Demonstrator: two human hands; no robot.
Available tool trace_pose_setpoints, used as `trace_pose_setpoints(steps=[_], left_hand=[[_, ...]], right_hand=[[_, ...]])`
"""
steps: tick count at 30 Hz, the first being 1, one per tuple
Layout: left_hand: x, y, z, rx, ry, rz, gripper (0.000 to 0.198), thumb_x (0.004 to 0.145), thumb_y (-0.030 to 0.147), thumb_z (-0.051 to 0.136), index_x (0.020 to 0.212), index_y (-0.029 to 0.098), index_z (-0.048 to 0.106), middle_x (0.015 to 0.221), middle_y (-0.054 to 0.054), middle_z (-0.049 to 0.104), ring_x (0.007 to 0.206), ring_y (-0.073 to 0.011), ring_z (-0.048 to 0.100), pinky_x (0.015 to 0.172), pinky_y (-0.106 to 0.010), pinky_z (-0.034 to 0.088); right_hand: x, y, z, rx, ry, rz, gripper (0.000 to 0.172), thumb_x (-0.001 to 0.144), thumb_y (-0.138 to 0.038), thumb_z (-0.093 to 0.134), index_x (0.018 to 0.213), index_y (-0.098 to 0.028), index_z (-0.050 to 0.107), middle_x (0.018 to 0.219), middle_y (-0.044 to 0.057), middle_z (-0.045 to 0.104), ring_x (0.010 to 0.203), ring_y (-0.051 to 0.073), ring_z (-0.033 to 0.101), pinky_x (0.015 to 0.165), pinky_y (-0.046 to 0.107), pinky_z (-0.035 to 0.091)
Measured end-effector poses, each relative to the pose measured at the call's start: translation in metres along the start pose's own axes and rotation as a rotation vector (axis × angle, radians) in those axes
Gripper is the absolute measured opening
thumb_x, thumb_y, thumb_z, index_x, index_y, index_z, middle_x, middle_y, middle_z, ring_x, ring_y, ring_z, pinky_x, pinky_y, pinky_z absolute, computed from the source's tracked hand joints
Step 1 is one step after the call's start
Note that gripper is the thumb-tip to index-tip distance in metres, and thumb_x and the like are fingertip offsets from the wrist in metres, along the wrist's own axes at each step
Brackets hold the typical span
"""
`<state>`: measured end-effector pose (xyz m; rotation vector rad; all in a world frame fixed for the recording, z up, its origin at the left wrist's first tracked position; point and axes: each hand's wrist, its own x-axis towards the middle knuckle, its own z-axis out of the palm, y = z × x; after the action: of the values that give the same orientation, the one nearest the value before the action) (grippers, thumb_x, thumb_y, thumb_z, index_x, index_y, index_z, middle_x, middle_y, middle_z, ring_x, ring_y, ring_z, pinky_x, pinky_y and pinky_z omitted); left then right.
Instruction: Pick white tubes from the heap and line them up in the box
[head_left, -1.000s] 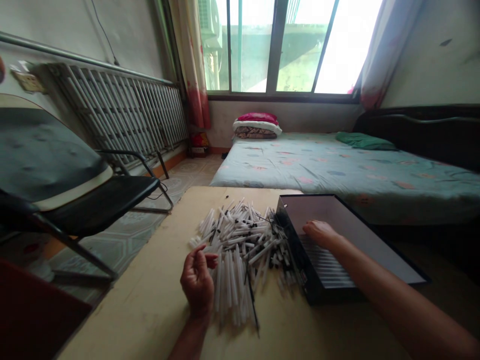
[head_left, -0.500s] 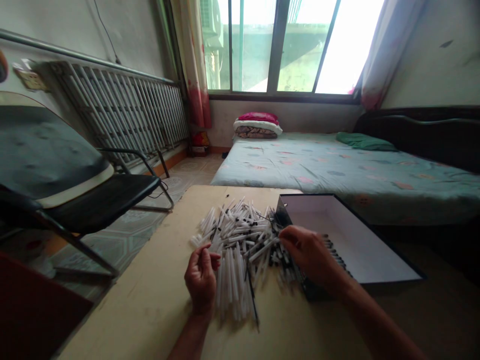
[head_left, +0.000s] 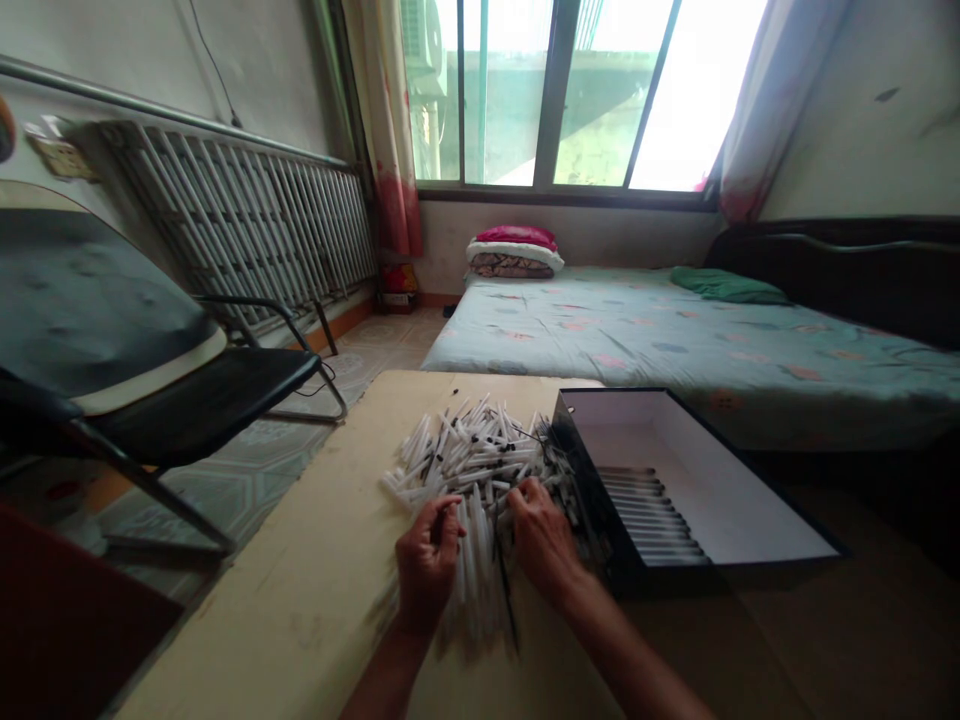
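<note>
White pen barrels (head_left: 480, 440), mixed with small black pen parts, lie in a heap on the table. Closer to me, a bundle of long white tubes (head_left: 472, 560) lies between my hands. My left hand (head_left: 427, 560) is closed at the bundle's left edge, thumb and fingers pinched together; what they hold is too small to make out. My right hand (head_left: 544, 535) reaches down into the heap's right side with its fingertips pressed together, and any thing in them is hidden. A row of pens with black ends (head_left: 652, 515) lies inside the open box (head_left: 739, 470) on the right.
The pale table (head_left: 300, 570) carries the heap, with the box at its right edge. Beyond it stands a bed (head_left: 570, 320) with folded bedding (head_left: 516, 250). A black chair (head_left: 210, 390) is on the left, before a metal rail frame (head_left: 255, 200).
My right hand has moved left from the box's edge to the heap, uncovering the row of pens. My left hand has shifted slightly right, toward the tubes.
</note>
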<state>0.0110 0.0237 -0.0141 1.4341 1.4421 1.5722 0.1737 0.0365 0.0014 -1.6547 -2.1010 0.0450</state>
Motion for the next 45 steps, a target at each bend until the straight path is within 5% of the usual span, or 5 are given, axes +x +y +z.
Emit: trace_pose_setpoints(steps=[12,16,22,29,45], left_hand=[[0.004,0.015,0.004,-0.57,-0.393,-0.434,0.035,0.076,0.046,0.06,0.082,0.012,0.067,0.05,0.001,0.056,0.031,-0.0047,0.039,0.03,-0.016,0.026],[0.008,0.012,0.001,-0.698,-0.259,-0.561,0.027,0.066,0.037,0.071,0.075,0.013,0.063,0.041,0.008,0.046,0.031,-0.0025,0.035,0.032,-0.014,0.027],[0.018,0.011,-0.007,-0.702,0.006,-0.519,0.025,0.067,0.037,0.069,0.076,0.018,0.055,0.052,0.007,0.056,0.04,-0.0052,0.05,0.039,-0.014,0.037],[0.017,0.008,-0.005,-0.624,0.078,-0.455,0.027,0.069,0.04,0.067,0.076,0.017,0.056,0.055,0.003,0.064,0.042,-0.0095,0.056,0.039,-0.018,0.041],[0.023,0.003,-0.012,-0.734,0.197,-0.493,0.03,0.067,0.042,0.069,0.076,0.017,0.056,0.058,0.002,0.067,0.044,-0.0097,0.058,0.044,-0.02,0.045]], right_hand=[[-0.034,-0.034,-0.013,0.574,0.356,-0.219,0.029,0.086,-0.003,0.039,0.103,-0.023,0.052,0.099,0.005,0.053,0.096,0.016,0.055,0.082,0.027,0.046],[-0.044,-0.044,0.005,0.543,0.326,-0.16,0.034,0.084,-0.002,0.036,0.109,-0.021,0.05,0.101,0.007,0.055,0.097,0.017,0.055,0.083,0.03,0.045],[-0.046,-0.04,0.011,0.119,0.08,0.18,0.008,0.079,-0.017,0.052,0.072,-0.021,0.051,0.074,0.003,0.059,0.067,0.019,0.058,0.059,0.027,0.039],[-0.041,-0.038,0.016,0.026,0.032,0.266,0.01,0.079,-0.017,0.052,0.07,-0.021,0.053,0.071,0.004,0.064,0.064,0.021,0.063,0.052,0.026,0.032],[-0.063,-0.042,0.013,0.444,0.342,-0.075,0.011,0.082,-0.013,0.045,0.074,-0.021,0.046,0.054,-0.008,0.037,0.042,0.008,0.041,0.046,0.019,0.032]])
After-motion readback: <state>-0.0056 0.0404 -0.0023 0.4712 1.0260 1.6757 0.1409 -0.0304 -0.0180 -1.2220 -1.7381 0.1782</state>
